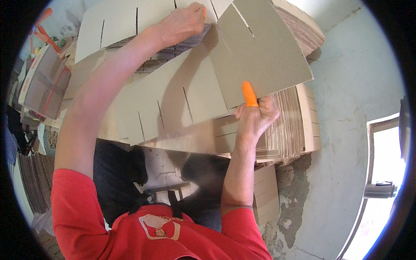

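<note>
Right hand (258, 113): orange cot (248, 92) on the thumb; clamped on the lower edge of the panel, thumb on the near face, other fingers curled below the edge.

Left hand (184, 25): arm stretched across to the top; fingers curled together over the right part of the upper board; a bit of orange at the fingertips. Whether it is clamped on the card, cannot tell.

Panel (264, 54): grey-brown card, one, tilted; one slit from its upper edge; between the two hands and to their right. Whether joined to the middle board or lapped over it, cannot tell.

Middle board (173, 93): pale card, long, slit at intervals; left of the panel, an arm's shadow across it.

Upper board (119, 26): pale card, slit likewise; at the top, partly behind the left hand.

Stacks of card: right stack (284, 125), edges outward, behind the right hand; upper stack (303, 28), beyond the panel; left stack (37, 182), at lower left.

Carton (45, 82): brown, red strap; far left.

Orange article (43, 32): upper left, kind unclear.

Clothing: red shirt (160, 242), printed chest; black trousers (112, 182).

Wall (342, 91): pale, with a flaked patch (294, 203); bright opening (385, 160) at right.
</note>
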Motion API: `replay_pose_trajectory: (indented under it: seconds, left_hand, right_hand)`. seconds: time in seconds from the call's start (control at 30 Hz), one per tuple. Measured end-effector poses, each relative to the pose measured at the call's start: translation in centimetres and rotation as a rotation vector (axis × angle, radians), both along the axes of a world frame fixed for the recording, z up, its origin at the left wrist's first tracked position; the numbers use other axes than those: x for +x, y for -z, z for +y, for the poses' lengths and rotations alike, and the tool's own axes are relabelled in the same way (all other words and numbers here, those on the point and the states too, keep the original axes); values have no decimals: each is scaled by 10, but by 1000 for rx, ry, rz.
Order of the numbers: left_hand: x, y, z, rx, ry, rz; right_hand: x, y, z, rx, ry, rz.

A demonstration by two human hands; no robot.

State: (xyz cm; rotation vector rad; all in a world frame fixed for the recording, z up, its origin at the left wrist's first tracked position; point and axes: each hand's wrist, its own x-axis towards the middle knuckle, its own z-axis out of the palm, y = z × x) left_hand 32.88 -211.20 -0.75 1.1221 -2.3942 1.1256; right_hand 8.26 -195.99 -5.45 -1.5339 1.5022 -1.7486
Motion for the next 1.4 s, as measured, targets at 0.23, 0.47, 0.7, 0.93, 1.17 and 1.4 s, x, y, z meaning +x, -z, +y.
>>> replay_pose_trajectory:
  seconds: [0.23,0.47,0.7,0.93,1.17,1.4]
  left_hand:
    - [-12,5,32,68,-19,-40]
    - [-17,9,68,102,5,-76]
    - [-39,13,111,89,162,-115]
    - [-54,18,149,226,178,-167]
    - [-59,26,164,351,407,463]
    - [4,-1,-18,-169,-157,392]
  right_hand:
    - [6,-2,1,-46,-33,-60]
    - [3,0,1,-8,-95,8]
    - [5,-9,0,-38,-88,120]
    - [3,-24,10,-32,-83,191]
    - [3,2,2,11,-76,120]
    - [15,-7,4,-29,-80,41]
